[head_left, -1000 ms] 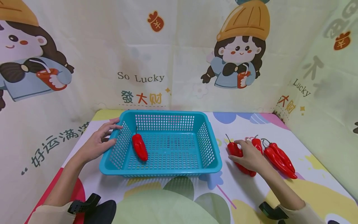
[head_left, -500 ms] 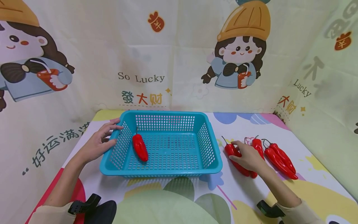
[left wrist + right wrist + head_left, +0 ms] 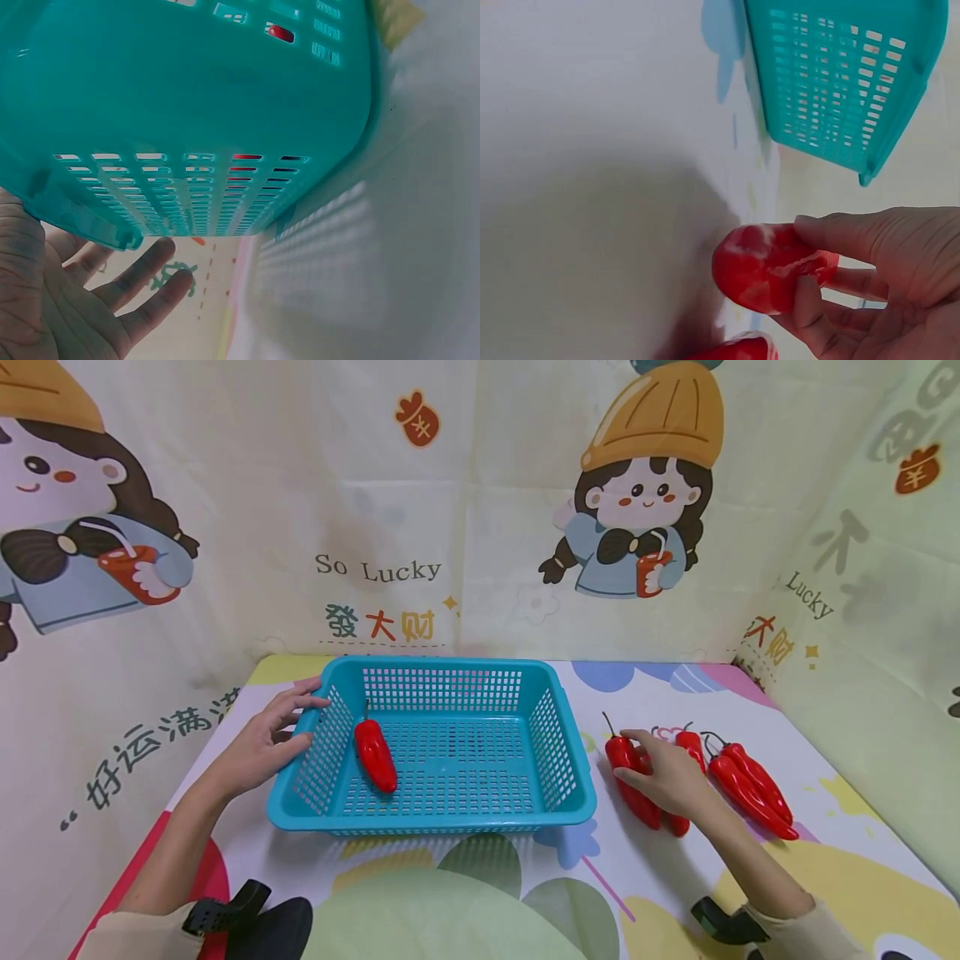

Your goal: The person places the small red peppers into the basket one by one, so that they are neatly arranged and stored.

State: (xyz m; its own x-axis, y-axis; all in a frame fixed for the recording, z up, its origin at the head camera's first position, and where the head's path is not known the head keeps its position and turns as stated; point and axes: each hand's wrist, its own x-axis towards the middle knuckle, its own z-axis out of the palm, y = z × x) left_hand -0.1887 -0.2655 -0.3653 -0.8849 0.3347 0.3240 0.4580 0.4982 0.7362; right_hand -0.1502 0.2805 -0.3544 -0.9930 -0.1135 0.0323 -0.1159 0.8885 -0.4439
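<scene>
I judge the step in hand to be a pick-up: my right hand (image 3: 671,777) pinches a red pepper (image 3: 637,807) between thumb and fingers, near the right side of the blue basket (image 3: 450,823); whether it is off the desk (image 3: 465,918) I cannot tell. My left hand (image 3: 262,739) grasps no pepper, its fingers loosely extended against the basket's left rim. With a single pepper (image 3: 375,756) lying in the basket, I think the next move calls for lifting the held one clear of its close neighbour (image 3: 678,827), partly hidden under my hand, and carrying it left over the near-hand wall without snagging the stem. The held pepper's long axis runs mostly away from me: its stem points to the far side, leaning a little left, and its tip comes toward me and slightly right. The one in the basket lies much the same way, stem far, tip near.
</scene>
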